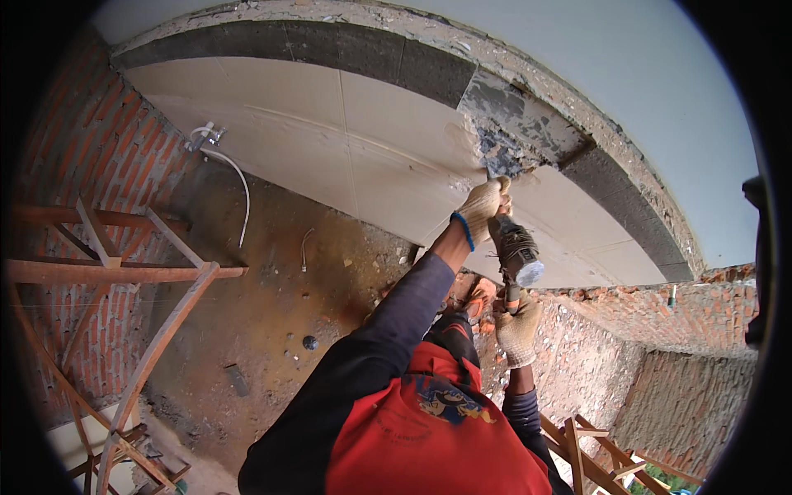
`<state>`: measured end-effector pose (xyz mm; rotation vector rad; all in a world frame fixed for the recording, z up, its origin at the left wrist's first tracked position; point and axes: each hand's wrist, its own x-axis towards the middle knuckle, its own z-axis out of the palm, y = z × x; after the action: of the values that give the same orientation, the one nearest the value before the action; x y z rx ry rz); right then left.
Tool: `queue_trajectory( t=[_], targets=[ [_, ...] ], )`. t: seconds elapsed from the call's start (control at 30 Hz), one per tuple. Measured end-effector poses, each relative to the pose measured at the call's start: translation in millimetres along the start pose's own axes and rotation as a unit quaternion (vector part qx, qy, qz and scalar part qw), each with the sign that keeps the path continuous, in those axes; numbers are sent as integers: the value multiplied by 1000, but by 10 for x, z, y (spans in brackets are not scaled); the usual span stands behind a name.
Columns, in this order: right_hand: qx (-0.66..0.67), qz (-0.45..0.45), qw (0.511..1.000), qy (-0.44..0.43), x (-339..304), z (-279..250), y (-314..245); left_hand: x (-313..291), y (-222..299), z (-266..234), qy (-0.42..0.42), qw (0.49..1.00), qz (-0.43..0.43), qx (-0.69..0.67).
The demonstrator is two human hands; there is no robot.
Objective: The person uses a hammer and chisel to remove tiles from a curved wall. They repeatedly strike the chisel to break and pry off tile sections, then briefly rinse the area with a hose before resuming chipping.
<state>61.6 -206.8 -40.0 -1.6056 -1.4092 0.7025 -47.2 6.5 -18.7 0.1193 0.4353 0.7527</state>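
Note:
My left hand [478, 211], in a cream knit work glove with a blue cuff, is closed round a chisel whose dark tip [492, 173] points at the broken edge of the wall tiles. Rough grey mortar [503, 154] shows where tile has come off. In the matching glove, my right hand [519, 332] grips the handle of a hammer. The hammer's head [520, 252], with a worn pale striking face and dark wrapping, sits just below and right of my left hand, overlapping it in the view. Whether it touches the chisel cannot be seen.
Cream tiles [280, 115] cover the wall under a dark grey tile border [363, 49]. A tap [206, 134] with a white hose hangs at the left. Wooden frames [124, 272] stand by the brick wall; the dirty floor [272, 289] holds debris. More timber [577, 450] lies lower right.

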Motion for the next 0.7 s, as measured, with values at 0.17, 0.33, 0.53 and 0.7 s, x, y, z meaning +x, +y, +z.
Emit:
queue_trajectory(
  t=[0.17, 0.33, 0.53, 0.7],
  targets=[
    [87, -4, 996, 18, -195, -61, -143, 102, -116, 52, 73, 997, 6, -11],
    [-91, -43, 994, 46, 264, 49, 49, 224, -187, 18, 67, 998, 19, 5],
    [-133, -123, 983, -1, 26, -104, -3, 197, -155, 0, 36, 999, 24, 18],
    [108, 24, 994, -5, -132, -193, -5, 174, -178, 38, 87, 996, 10, 7]
  ],
)
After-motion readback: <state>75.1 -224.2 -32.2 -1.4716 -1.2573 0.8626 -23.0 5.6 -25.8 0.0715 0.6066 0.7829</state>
